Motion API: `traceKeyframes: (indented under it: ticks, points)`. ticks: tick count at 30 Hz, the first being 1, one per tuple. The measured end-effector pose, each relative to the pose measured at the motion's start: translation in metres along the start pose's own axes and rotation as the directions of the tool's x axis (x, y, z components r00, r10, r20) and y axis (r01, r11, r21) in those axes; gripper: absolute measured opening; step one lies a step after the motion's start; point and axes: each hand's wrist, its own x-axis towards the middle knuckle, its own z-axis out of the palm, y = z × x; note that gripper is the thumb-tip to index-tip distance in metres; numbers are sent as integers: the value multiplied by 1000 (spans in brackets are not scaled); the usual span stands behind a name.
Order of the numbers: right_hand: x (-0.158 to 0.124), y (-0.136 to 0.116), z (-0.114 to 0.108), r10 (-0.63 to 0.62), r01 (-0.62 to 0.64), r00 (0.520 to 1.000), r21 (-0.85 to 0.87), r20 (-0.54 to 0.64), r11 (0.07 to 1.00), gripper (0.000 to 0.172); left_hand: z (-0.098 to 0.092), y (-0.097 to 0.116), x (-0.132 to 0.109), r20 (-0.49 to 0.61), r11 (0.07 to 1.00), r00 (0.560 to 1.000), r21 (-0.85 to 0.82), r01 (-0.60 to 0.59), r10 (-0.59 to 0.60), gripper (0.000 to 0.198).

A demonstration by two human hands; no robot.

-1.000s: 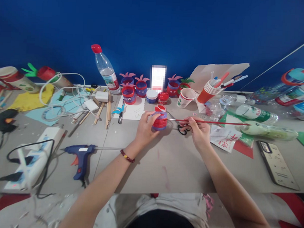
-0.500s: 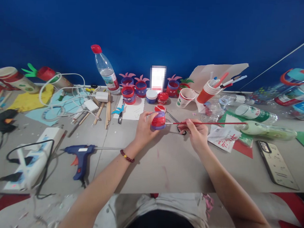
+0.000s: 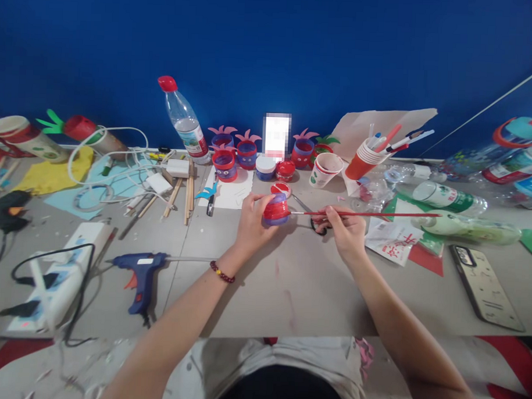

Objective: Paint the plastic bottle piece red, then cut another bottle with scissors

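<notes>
Left hand (image 3: 251,222): gripping the cup (image 3: 276,210) from its left side, fingers curling round the wall, thumb lying over the top edge.
Cup: sitting at the centre of the frame, painted red with a purple band, tilting slightly toward the right; cannot tell whether its base is touching the table (image 3: 263,292).
Right hand (image 3: 346,228): pinching the brush (image 3: 379,214) near its front end, fingers closing narrowly on the thin red handle.
Brush: lying nearly level, tip touching the right side of the cup, handle stretching away to the right of the frame.
Scissors (image 3: 315,225): lying on the table just under the right hand, black loops partly showing.
Red pot (image 3: 281,189): standing just behind the cup, open.
Decorated cups (image 3: 226,163): standing in a row at the upper centre, against the blue wall.
Paper cup (image 3: 326,169): leaning at the upper centre right, beside the row.
Pen cups (image 3: 366,156): tilting right of the paper cup, holding pens.
Bottle (image 3: 183,124): leaning at the upper centre left, red cap pointing up.
Glue gun (image 3: 139,271): lying at the lower left, well apart from the left hand.
Power strip (image 3: 49,285): lying at the far lower left, black cables running from it.
Phone (image 3: 483,285): lying face down at the lower right.
</notes>
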Motion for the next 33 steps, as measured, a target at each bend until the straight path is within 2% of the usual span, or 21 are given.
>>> traceKeyframes:
  ticks: [3,7,10,13,18,25,33]
  points:
    - [3,1,-3,-21,21,999,-2,-26,1000,41,0,-1,0,4,1000,1000,-6,0,0,64]
    - [4,8,-7,-46,51,997,76,-70,996,36,-2,0,0,1,1000,1000,2,-19,19,70]
    - [1,11,-6,-25,28,999,114,-29,993,33,-3,1,-1,15,999,1000,28,-26,25,72]
    - [-5,8,-1,-20,18,999,70,27,997,35,-3,1,-2,30,997,999,60,-40,38,73]
    - [-12,1,6,-42,42,997,10,67,999,37,-1,1,-2,56,992,995,94,-83,78,73]
    - [-12,2,5,-84,89,991,-49,105,995,35,-3,0,-2,97,991,994,118,-67,56,74]
    - [-8,0,2,-106,110,992,-64,68,992,37,-1,-1,-3,11,993,998,96,-68,67,69]
